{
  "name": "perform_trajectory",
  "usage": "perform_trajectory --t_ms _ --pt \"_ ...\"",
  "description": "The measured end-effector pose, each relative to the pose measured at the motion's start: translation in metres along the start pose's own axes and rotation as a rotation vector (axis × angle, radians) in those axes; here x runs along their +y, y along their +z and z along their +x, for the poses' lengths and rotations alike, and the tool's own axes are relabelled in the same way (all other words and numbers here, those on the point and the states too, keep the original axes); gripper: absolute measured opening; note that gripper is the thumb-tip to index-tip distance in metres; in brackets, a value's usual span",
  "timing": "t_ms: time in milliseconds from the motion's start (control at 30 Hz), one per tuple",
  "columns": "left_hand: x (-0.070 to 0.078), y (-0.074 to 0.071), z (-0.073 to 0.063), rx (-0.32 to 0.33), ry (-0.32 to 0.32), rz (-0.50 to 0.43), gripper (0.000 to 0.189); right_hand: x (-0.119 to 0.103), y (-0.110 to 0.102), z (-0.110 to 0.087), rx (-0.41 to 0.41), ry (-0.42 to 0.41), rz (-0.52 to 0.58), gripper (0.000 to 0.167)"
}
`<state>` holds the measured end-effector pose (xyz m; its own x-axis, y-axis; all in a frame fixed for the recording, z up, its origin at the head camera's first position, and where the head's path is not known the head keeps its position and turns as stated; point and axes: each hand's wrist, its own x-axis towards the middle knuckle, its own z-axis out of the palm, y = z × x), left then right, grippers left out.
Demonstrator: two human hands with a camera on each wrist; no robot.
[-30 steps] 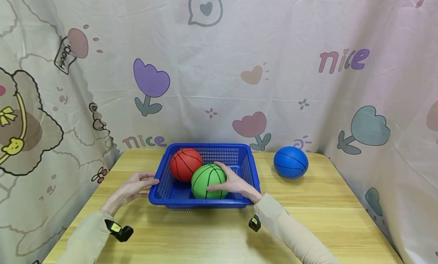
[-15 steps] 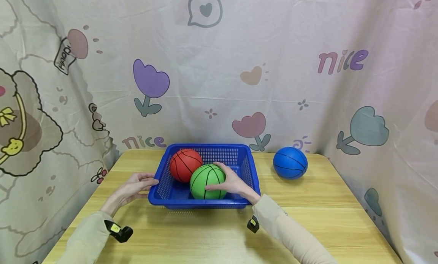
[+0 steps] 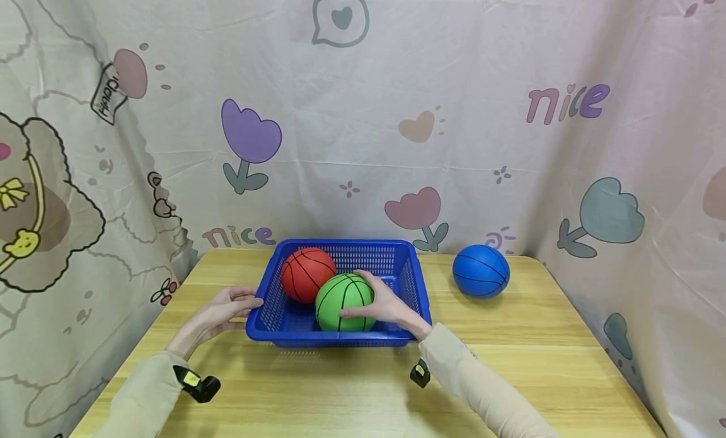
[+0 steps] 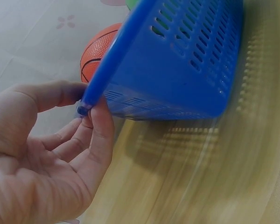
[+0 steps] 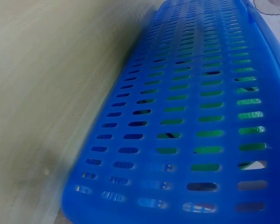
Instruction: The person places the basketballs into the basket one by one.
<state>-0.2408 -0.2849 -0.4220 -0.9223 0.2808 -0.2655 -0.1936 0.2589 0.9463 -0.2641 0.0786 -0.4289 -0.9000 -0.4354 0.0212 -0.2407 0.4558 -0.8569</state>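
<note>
I see a person's left fingers [image 3: 247,303] holding the side of a blue plastic basket [image 3: 340,335]. The right fingers [image 3: 370,278] hold a green basketball [image 3: 339,299] inside it, next to a red basketball [image 3: 308,274]. A blue basketball [image 3: 481,271] sits outside on the wooden surface [image 3: 510,362].

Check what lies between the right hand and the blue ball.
In the head view, the right wall of the blue basket stands between the right hand and the blue ball, then a strip of wooden tabletop.
</note>
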Motion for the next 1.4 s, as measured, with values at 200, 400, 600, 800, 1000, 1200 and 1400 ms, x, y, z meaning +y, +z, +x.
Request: perform_trajectory --t_ms 200,400,600,800,1000,1200,1400 --pt "-0.001 -0.001 0.001 0.002 -0.007 -0.009 0.059 0.000 0.000 0.000 -0.010 0.000 0.013 0.096" --pt "-0.001 -0.001 0.000 0.003 -0.007 -0.002 0.061 0.002 0.000 0.000 -0.008 -0.001 0.006 0.096" --pt "0.001 0.001 -0.001 0.010 -0.011 0.002 0.062 0.002 -0.001 -0.001 -0.009 -0.007 0.009 0.096" --pt "0.001 0.001 -0.001 0.008 -0.007 -0.003 0.061 0.000 -0.011 -0.003 0.029 -0.032 -0.004 0.100" --pt "0.001 0.000 -0.001 0.001 -0.001 -0.005 0.061 -0.002 -0.049 -0.005 0.200 -0.095 0.102 0.090" --pt "0.000 0.000 0.000 0.003 0.000 -0.012 0.062 0.016 -0.099 -0.009 0.498 -0.116 0.150 0.075" --pt "0.000 0.000 0.000 0.004 -0.006 -0.012 0.063 0.049 -0.138 -0.018 0.834 -0.070 0.113 0.069"
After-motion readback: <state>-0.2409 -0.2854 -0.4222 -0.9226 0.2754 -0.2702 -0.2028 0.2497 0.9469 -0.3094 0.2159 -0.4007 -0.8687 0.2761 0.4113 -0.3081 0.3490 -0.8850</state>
